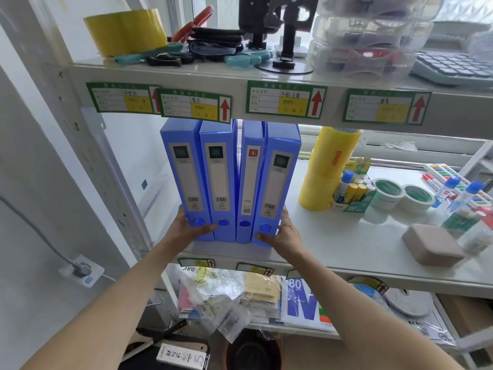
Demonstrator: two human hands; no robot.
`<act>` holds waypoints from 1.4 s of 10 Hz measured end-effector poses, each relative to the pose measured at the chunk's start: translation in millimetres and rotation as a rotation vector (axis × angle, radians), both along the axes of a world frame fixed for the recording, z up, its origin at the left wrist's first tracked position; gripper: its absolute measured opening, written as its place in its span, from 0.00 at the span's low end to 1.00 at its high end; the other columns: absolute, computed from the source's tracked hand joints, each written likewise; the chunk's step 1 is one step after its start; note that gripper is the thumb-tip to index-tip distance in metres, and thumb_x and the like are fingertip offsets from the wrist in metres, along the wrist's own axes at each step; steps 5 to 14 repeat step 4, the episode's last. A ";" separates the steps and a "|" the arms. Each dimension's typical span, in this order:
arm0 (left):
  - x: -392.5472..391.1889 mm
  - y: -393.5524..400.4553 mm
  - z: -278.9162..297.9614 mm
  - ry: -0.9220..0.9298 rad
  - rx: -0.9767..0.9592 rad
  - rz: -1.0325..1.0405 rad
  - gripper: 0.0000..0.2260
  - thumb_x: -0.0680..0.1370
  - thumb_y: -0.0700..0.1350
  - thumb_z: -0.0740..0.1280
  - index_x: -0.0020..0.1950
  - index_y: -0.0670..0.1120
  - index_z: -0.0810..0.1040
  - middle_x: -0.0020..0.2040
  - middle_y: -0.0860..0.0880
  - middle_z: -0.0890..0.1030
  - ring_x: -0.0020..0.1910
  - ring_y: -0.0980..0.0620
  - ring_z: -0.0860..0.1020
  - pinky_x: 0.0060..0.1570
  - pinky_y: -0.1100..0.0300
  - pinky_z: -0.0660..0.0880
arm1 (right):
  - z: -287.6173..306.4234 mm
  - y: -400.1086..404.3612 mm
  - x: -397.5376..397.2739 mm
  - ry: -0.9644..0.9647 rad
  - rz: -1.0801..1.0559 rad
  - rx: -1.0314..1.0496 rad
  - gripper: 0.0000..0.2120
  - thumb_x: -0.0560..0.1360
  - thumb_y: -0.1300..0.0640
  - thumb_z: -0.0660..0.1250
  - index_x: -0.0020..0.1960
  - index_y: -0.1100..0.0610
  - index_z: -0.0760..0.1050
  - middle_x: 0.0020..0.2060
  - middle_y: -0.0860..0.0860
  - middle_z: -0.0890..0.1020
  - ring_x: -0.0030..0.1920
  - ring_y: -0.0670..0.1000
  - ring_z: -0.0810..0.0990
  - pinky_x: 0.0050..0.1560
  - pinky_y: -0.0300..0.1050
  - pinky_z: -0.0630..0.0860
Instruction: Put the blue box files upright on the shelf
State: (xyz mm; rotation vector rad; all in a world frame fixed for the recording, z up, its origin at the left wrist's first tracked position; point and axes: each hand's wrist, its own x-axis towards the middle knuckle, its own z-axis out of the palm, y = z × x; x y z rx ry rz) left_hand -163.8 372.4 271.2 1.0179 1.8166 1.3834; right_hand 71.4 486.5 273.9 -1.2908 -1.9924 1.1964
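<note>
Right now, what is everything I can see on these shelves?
blue box files: four, blue, upright at the middle shelf's left end
tape stack: one, yellow, right of the files
glue stick box: one, green, beside the tape stack
tape rolls: two, white and green, middle shelf
brown box: one, middle shelf front
yellow tape roll: one, top shelf left
calculator: one, top shelf right
bagged papers: several, bottom shelf
left hand: on the leftmost file
right hand: on the rightmost file
</note>
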 end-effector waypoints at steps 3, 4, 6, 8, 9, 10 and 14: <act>0.8 -15.7 18.8 0.377 -0.382 0.017 0.26 0.72 0.48 0.76 0.65 0.42 0.72 0.59 0.47 0.75 0.55 0.46 0.76 0.48 0.57 0.74 | 5.0 -3.9 3.2 -0.142 0.000 0.013 0.33 0.68 0.55 0.78 0.68 0.57 0.67 0.56 0.50 0.77 0.55 0.53 0.79 0.51 0.47 0.77; 8.2 -27.4 27.8 0.456 -0.683 -0.076 0.22 0.75 0.56 0.70 0.55 0.38 0.74 0.46 0.46 0.77 0.35 0.49 0.74 0.27 0.62 0.69 | 9.0 -10.6 10.0 -0.429 -0.022 -0.022 0.20 0.71 0.50 0.75 0.54 0.57 0.69 0.46 0.51 0.75 0.45 0.51 0.74 0.41 0.44 0.71; 8.2 -27.4 27.8 0.456 -0.683 -0.076 0.22 0.75 0.56 0.70 0.55 0.38 0.74 0.46 0.46 0.77 0.35 0.49 0.74 0.27 0.62 0.69 | 9.0 -10.6 10.0 -0.429 -0.022 -0.022 0.20 0.71 0.50 0.75 0.54 0.57 0.69 0.46 0.51 0.75 0.45 0.51 0.74 0.41 0.44 0.71; 8.2 -27.4 27.8 0.456 -0.683 -0.076 0.22 0.75 0.56 0.70 0.55 0.38 0.74 0.46 0.46 0.77 0.35 0.49 0.74 0.27 0.62 0.69 | 9.0 -10.6 10.0 -0.429 -0.022 -0.022 0.20 0.71 0.50 0.75 0.54 0.57 0.69 0.46 0.51 0.75 0.45 0.51 0.74 0.41 0.44 0.71; 8.2 -27.4 27.8 0.456 -0.683 -0.076 0.22 0.75 0.56 0.70 0.55 0.38 0.74 0.46 0.46 0.77 0.35 0.49 0.74 0.27 0.62 0.69 | 9.0 -10.6 10.0 -0.429 -0.022 -0.022 0.20 0.71 0.50 0.75 0.54 0.57 0.69 0.46 0.51 0.75 0.45 0.51 0.74 0.41 0.44 0.71; 8.2 -27.4 27.8 0.456 -0.683 -0.076 0.22 0.75 0.56 0.70 0.55 0.38 0.74 0.46 0.46 0.77 0.35 0.49 0.74 0.27 0.62 0.69 | 9.0 -10.6 10.0 -0.429 -0.022 -0.022 0.20 0.71 0.50 0.75 0.54 0.57 0.69 0.46 0.51 0.75 0.45 0.51 0.74 0.41 0.44 0.71; 8.2 -27.4 27.8 0.456 -0.683 -0.076 0.22 0.75 0.56 0.70 0.55 0.38 0.74 0.46 0.46 0.77 0.35 0.49 0.74 0.27 0.62 0.69 | 9.0 -10.6 10.0 -0.429 -0.022 -0.022 0.20 0.71 0.50 0.75 0.54 0.57 0.69 0.46 0.51 0.75 0.45 0.51 0.74 0.41 0.44 0.71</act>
